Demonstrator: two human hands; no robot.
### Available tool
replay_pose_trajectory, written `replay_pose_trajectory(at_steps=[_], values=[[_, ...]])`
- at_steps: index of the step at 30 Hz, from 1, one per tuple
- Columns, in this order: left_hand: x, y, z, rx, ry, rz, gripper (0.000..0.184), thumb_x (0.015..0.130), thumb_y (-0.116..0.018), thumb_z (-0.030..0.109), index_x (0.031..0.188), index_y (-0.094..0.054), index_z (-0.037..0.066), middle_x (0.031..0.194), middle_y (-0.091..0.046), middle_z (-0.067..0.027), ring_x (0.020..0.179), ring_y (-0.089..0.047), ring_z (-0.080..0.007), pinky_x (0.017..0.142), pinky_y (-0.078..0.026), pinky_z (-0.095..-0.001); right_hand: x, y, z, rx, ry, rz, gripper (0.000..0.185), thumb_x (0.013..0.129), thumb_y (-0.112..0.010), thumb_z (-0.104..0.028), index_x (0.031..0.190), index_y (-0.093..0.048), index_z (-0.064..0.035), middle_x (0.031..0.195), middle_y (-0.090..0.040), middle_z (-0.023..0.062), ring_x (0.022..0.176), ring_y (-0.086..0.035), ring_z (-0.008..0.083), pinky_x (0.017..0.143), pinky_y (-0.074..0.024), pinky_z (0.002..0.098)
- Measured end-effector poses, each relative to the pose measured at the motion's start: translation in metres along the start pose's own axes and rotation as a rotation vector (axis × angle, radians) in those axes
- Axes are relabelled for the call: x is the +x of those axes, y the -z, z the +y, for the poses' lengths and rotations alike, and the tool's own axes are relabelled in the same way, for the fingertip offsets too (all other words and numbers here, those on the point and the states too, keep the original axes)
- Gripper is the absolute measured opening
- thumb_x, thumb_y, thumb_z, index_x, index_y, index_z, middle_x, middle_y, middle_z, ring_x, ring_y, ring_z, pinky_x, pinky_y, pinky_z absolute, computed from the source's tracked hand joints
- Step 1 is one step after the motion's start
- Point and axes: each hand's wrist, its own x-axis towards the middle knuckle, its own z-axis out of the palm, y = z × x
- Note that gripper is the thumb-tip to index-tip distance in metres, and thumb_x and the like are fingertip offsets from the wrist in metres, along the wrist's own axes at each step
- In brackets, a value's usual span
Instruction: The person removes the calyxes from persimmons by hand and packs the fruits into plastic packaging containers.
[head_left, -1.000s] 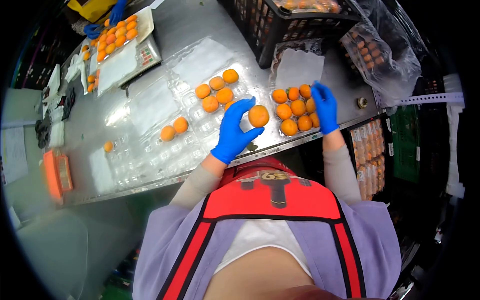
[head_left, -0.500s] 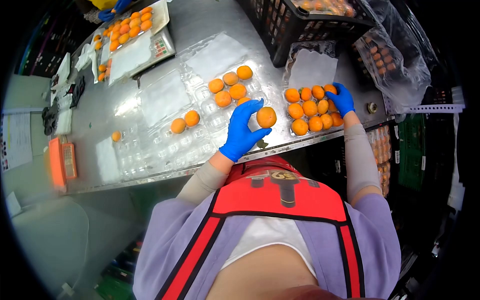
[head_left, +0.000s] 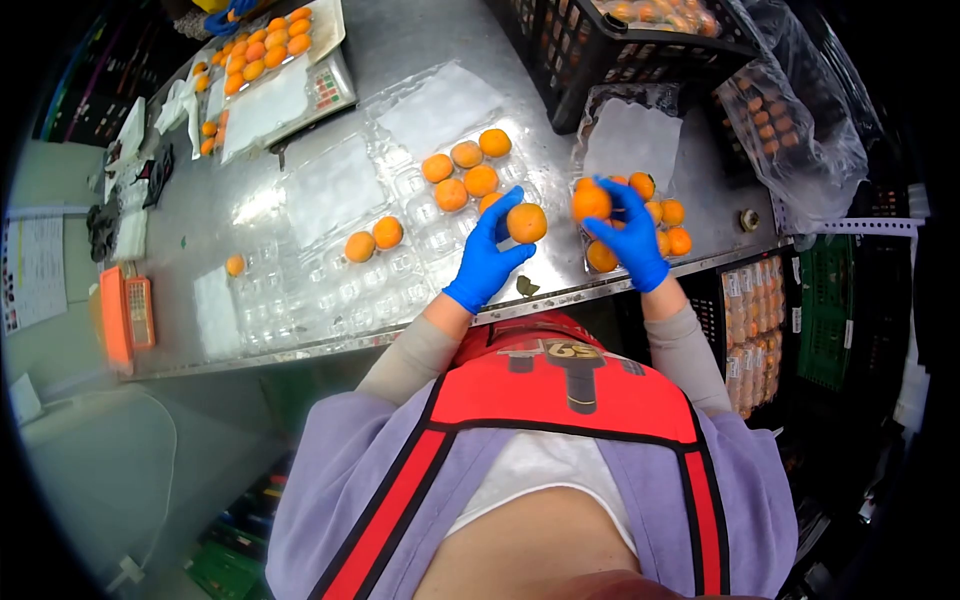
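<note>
The left hand (head_left: 487,262) holds 1 orange fruit (head_left: 527,223) above the table (head_left: 425,35). The right hand (head_left: 634,243) holds 1 round fruit (head_left: 591,203) over the packed fruit (head_left: 673,212). A loose pinch could drop either, bruising it.

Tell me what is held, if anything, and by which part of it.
Left grip holds an orange fruit by its left side; right grip, another orange fruit, seemingly by its right side.
</note>
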Motion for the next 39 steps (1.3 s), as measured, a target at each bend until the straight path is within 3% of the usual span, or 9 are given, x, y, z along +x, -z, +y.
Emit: replay_pose_trajectory(at_steps=[1,11,16,24,26,28,32,35,39], values=[[0.0,-0.001,-0.003,-0.075,0.023,-0.002,0.072,0.074,-0.068,-0.002,0.137,-0.034,0.009,0.144,-0.034,-0.0077,0.126,-0.041,-0.022,0.102,-0.037,-0.0351,-0.004,-0.009,-0.01,-0.172,-0.021,-0.079,0.055,0.075,-0.072,-0.012,0.125,-0.05,-0.0075,0.122,-0.053,0.0047,0.107,-0.052,0.0149,0.086,-0.0433,0.0281],[0.0,0.005,-0.011,-0.139,0.101,0.009,0.075,0.073,-0.066,-0.006,0.138,-0.032,0.008,0.144,-0.033,-0.0076,0.126,-0.041,-0.0212,0.1,-0.039,-0.0344,-0.008,-0.034,-0.014,-0.015,-0.125,-0.135,0.057,0.074,-0.071,-0.01,0.127,-0.048,-0.0097,0.123,-0.05,0.0046,0.108,-0.053,0.0159,0.082,-0.0475,0.0266],[0.0,0.004,-0.012,-0.17,0.114,0.044,0.076,0.074,-0.067,-0.005,0.139,-0.032,0.008,0.141,-0.036,-0.0081,0.123,-0.044,-0.0206,0.098,-0.041,-0.033,-0.01,-0.041,-0.021,-0.289,0.094,-0.098,0.063,0.073,-0.07,-0.007,0.131,-0.044,-0.0095,0.126,-0.046,0.0096,0.11,-0.052,0.0217,0.083,-0.0492,0.0287],[0.001,0.004,-0.011,-0.165,0.124,0.086,0.075,0.073,-0.068,-0.005,0.138,-0.033,0.008,0.139,-0.038,-0.0093,0.119,-0.048,-0.0208,0.096,-0.043,-0.0319,-0.01,-0.039,-0.021,-0.422,0.044,-0.042,0.062,0.07,-0.075,-0.013,0.126,-0.049,-0.0078,0.116,-0.053,0.0115,0.103,-0.054,0.0244,0.081,-0.0479,0.0305],[0.001,0.002,-0.007,-0.125,0.145,0.093,0.073,0.072,-0.07,-0.004,0.136,-0.037,0.007,0.138,-0.04,-0.008,0.117,-0.05,-0.0205,0.096,-0.044,-0.0319,-0.009,-0.023,-0.008,-0.465,0.07,0.0,0.061,0.07,-0.076,-0.015,0.125,-0.05,-0.007,0.114,-0.054,0.0115,0.101,-0.055,0.0245,0.082,-0.0471,0.0308],[0.0,0.006,-0.01,-0.011,0.063,0.113,0.073,0.071,-0.071,-0.003,0.135,-0.038,0.007,0.138,-0.041,-0.0078,0.115,-0.051,-0.0202,0.095,-0.044,-0.0319,-0.002,0.005,0.011,-0.51,0.135,0.241,0.059,0.071,-0.076,-0.016,0.123,-0.051,-0.0041,0.113,-0.055,0.0107,0.1,-0.055,0.0224,0.085,-0.0457,0.031],[-0.008,0.019,0.011,0.03,0.147,0.159,0.071,0.071,-0.07,-0.002,0.134,-0.039,0.006,0.138,-0.042,-0.0096,0.11,-0.054,-0.0189,0.092,-0.046,-0.0315,0.006,0.086,0.042,-0.125,-0.095,0.555,0.058,0.074,-0.076,-0.018,0.123,-0.05,-0.0004,0.118,-0.053,0.0107,0.105,-0.052,0.0195,0.088,-0.0453,0.0317],[-0.017,0.036,0.01,0.051,0.098,0.157,0.07,0.073,-0.067,-0.003,0.136,-0.037,0.006,0.14,-0.039,-0.0102,0.118,-0.049,-0.0205,0.095,-0.043,-0.0318,0.006,0.139,0.071,-0.271,-0.132,0.603,0.058,0.074,-0.075,-0.017,0.124,-0.049,-0.0001,0.119,-0.053,0.0119,0.107,-0.052,0.0203,0.09,-0.0451,0.0326],[-0.037,0.056,0.018,0.001,0.105,0.219,0.07,0.075,-0.065,-0.004,0.137,-0.034,0.005,0.142,-0.035,-0.0104,0.126,-0.041,-0.0216,0.099,-0.04,-0.0334,0.014,0.149,0.093,-0.231,-0.195,0.525,0.062,0.074,-0.075,-0.017,0.126,-0.046,0.0006,0.12,-0.052,0.0129,0.108,-0.052,0.0207,0.09,-0.045,0.0328]])
